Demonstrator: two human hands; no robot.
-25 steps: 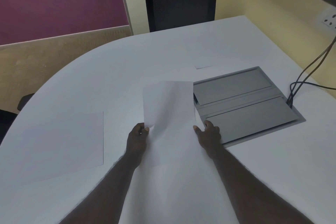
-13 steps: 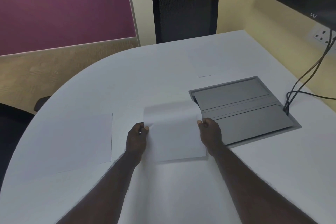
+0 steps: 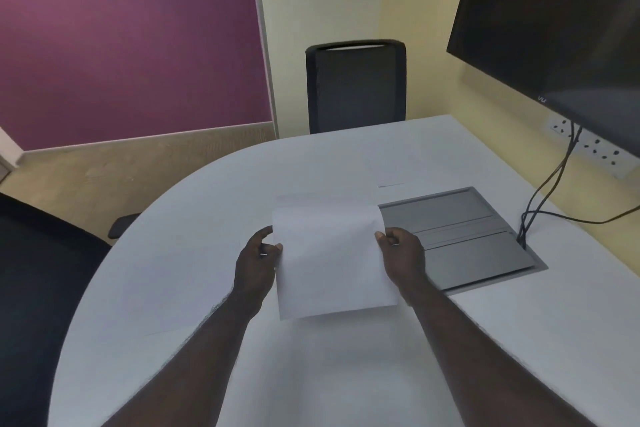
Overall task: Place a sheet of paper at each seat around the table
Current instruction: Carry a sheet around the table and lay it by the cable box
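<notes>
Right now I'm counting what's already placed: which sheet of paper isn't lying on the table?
The middle sheet, held by the left hand and right hand; the far sheet and left sheet lie flat.

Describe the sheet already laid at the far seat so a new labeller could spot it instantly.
Start at the black chair at the far end of the white table. Just in front of it, beyond the grey cable box, a sheet of paper lies flat on the tabletop. Unlike the sheet in the hands, nothing touches it, and it shows mainly by its near edge.
</notes>
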